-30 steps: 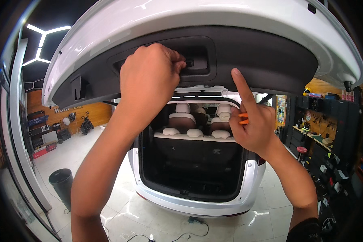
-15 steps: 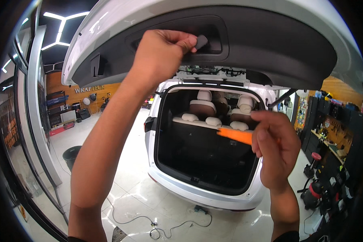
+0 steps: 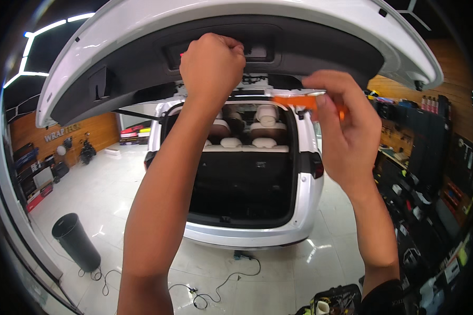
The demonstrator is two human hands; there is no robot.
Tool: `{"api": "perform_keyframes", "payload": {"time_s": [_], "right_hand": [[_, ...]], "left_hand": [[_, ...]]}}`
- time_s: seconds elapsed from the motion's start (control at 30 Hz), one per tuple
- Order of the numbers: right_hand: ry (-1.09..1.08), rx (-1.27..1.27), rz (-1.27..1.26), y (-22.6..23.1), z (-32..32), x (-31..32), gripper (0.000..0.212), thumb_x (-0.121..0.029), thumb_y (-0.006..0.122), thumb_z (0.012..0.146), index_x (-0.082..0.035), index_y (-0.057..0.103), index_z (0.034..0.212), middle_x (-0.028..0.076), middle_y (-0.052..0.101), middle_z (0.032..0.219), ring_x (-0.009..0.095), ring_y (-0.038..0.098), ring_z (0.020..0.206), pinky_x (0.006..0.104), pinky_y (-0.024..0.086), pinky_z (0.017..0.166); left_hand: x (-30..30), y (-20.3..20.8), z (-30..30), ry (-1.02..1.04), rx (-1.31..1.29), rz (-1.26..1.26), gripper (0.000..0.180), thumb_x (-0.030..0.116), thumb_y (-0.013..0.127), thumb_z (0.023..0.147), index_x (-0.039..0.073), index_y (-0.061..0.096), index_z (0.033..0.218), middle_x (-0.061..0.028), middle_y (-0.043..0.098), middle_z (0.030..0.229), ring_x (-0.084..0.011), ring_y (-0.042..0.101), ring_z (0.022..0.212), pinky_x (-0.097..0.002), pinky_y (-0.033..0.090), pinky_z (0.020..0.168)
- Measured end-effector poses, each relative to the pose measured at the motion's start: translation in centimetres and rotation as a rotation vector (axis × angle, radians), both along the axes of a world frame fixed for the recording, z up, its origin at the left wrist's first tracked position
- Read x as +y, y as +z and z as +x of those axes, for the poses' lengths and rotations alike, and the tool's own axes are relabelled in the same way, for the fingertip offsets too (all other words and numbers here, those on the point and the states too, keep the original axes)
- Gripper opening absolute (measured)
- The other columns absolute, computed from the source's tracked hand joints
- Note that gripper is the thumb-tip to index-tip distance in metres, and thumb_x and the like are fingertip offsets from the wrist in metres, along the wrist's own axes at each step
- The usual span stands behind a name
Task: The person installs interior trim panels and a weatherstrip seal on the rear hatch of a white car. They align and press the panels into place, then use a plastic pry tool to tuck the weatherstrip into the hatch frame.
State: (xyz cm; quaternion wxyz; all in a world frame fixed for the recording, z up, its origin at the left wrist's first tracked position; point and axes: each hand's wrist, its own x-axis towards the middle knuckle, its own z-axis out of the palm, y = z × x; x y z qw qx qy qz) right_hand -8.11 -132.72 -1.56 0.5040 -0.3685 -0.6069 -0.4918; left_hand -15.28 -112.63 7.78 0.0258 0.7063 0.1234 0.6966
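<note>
Raised in front of the open tailgate's dark inner trim panel (image 3: 310, 50), my left hand (image 3: 214, 63) is closed, its fingertips turned away at the recess (image 3: 260, 50). Whatever those fingers pinch is hidden behind the hand. My right hand (image 3: 349, 128), to the right and slightly lower, grips an orange pry tool (image 3: 294, 101) between thumb and fingers. The tool's flat end points left, below the panel's lower edge and apart from it. A thin pale sliver shows along its top near the thumb.
A white car (image 3: 305, 205) stands ahead, its boot open below the tailgate. Left on the tiled floor is a dark bin (image 3: 78, 244). A cable (image 3: 220, 291) lies behind the bumper. At lower right are a tool bag (image 3: 339, 302) and shelves of gear (image 3: 404, 126).
The view has shifted right and back, showing more floor. My right hand has risen with the orange tool toward the panel. The small dark piece in my left fingers is now out of sight.
</note>
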Motion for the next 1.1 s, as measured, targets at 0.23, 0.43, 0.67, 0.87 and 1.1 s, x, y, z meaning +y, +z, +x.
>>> {"api": "perform_keyframes", "payload": {"time_s": [0.23,0.43,0.67,0.87,1.1], "right_hand": [[-0.131,-0.134,-0.044,1.8,-4.8,-4.6,0.019,0.001,0.055,0.105,0.000,0.072,0.115,0.007,0.075,0.110,0.007,0.063,0.081,0.0217,0.051,0.072],[-0.016,-0.165,-0.033,4.0,-5.7,-7.7,0.016,0.005,0.052,0.096,0.004,0.067,0.101,0.011,0.067,0.082,0.016,0.063,0.072,0.0307,0.052,0.067],[0.103,-0.257,-0.049,5.6,-4.5,-5.7,0.017,0.010,0.050,0.087,0.006,0.064,0.094,0.020,0.068,0.083,0.027,0.062,0.074,0.0370,0.052,0.072],[0.215,-0.277,-0.231,7.9,-1.3,-2.6,0.012,0.009,0.055,0.082,0.007,0.066,0.088,0.027,0.070,0.084,0.039,0.068,0.080,0.0427,0.053,0.073],[0.192,-0.498,-0.129,7.9,0.0,-1.2,0.013,0.008,0.056,0.080,0.007,0.068,0.085,0.028,0.071,0.083,0.039,0.071,0.076,0.0434,0.054,0.069]], "left_hand": [[-0.6,-0.2,-0.8,0.193,0.083,-0.034,0.025,0.040,0.073,0.090,0.024,0.085,0.105,-0.0143,0.079,0.102,-0.0370,0.075,0.099,-0.0464,0.059,0.091],[-1.8,0.4,0.5,0.231,0.066,-0.033,0.025,0.036,0.071,0.090,0.023,0.084,0.107,-0.0161,0.079,0.106,-0.0382,0.075,0.102,-0.0476,0.059,0.092],[-1.3,0.4,0.6,0.268,0.079,-0.050,0.028,0.040,0.071,0.092,0.024,0.084,0.110,-0.0173,0.078,0.109,-0.0392,0.073,0.107,-0.0478,0.057,0.095],[-1.3,0.9,1.2,0.291,0.119,-0.084,0.033,0.045,0.067,0.092,0.028,0.081,0.117,-0.0148,0.076,0.121,-0.0376,0.070,0.118,-0.0467,0.054,0.101],[-2.0,0.9,1.7,0.306,0.079,-0.182,0.036,0.046,0.068,0.092,0.028,0.080,0.121,-0.0126,0.076,0.125,-0.0355,0.070,0.119,-0.0458,0.054,0.101]]}}
